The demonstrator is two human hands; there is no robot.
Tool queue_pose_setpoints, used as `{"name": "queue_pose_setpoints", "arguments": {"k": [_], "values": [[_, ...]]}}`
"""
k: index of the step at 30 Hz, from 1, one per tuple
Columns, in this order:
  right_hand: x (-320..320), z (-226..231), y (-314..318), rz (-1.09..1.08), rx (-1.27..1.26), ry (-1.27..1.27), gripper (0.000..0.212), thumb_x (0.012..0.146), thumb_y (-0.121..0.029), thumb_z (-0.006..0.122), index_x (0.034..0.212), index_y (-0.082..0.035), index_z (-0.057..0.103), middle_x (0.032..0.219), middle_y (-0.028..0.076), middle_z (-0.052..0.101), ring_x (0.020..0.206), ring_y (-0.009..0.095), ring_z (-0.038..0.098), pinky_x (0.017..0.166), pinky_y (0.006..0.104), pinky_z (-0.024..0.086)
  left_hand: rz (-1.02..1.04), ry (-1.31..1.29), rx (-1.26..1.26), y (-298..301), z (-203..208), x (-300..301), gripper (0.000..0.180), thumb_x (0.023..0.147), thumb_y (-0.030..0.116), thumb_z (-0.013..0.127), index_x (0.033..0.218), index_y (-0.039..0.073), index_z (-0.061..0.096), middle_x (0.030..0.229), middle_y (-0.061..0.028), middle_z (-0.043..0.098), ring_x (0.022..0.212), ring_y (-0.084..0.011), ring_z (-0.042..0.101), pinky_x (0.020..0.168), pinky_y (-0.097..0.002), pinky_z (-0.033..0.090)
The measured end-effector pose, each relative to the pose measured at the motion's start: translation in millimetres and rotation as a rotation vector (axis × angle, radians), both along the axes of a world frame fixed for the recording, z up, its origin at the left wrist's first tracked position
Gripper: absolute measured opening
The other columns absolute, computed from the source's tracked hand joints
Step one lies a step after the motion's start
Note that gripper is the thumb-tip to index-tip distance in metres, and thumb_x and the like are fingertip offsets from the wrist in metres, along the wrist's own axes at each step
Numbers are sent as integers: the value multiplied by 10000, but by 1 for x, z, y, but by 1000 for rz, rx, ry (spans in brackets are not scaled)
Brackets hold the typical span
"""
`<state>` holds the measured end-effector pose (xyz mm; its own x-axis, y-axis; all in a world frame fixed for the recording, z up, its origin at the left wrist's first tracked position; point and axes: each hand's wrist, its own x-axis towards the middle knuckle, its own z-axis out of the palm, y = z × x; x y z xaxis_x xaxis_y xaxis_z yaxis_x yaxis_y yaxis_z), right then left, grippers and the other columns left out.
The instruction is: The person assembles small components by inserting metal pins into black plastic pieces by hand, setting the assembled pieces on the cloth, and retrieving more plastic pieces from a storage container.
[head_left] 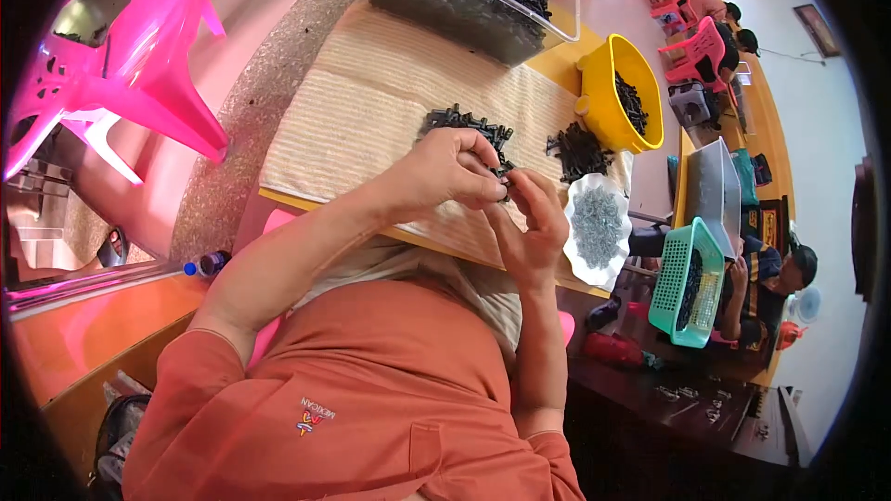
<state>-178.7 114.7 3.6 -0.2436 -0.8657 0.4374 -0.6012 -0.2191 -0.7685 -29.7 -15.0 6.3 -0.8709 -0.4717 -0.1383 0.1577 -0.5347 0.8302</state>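
Observation:
Over a striped beige cloth [343, 93], my left hand [445, 167] and my right hand [532, 232] meet, fingertips pinched together. Between them is a small black part [506, 176] with a shiny bit, mostly covered by the fingers. Just beyond my hands lies a pile of short black tubular parts [473, 122]. A second heap of black parts [581, 150] sits further right on the cloth. Closest to my right hand stands a white scalloped dish [594, 275] holding many tiny silvery pieces.
A clear plastic bin [436, 5] full of black parts stands at the table's far side. A yellow tub [608, 130] holds more. To the right are a green basket [670, 288] and a co-worker [775, 278]. Pink plastic chairs [130, 65] stand left.

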Motion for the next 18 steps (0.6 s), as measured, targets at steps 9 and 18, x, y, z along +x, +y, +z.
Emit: {"name": "queue_pose_setpoints", "arguments": {"k": [9,18], "values": [[8,0,-3,-149,-153,428,390,756,-58,784,1111,16,640,1066,185,639,934,342,656,786,388,542,7,23,-50,5,-1,-1,267,811,28,749,1008,4,570,847,-88,695,777,-150,688,716,-275,558],[8,-2,-5,-148,-225,511,323,778,-84,774,1061,12,652,991,164,659,841,322,665,715,384,548,14,-7,-102,6,-5,-2,251,804,24,750,991,2,583,850,-91,700,787,-141,685,730,-261,546]]}}
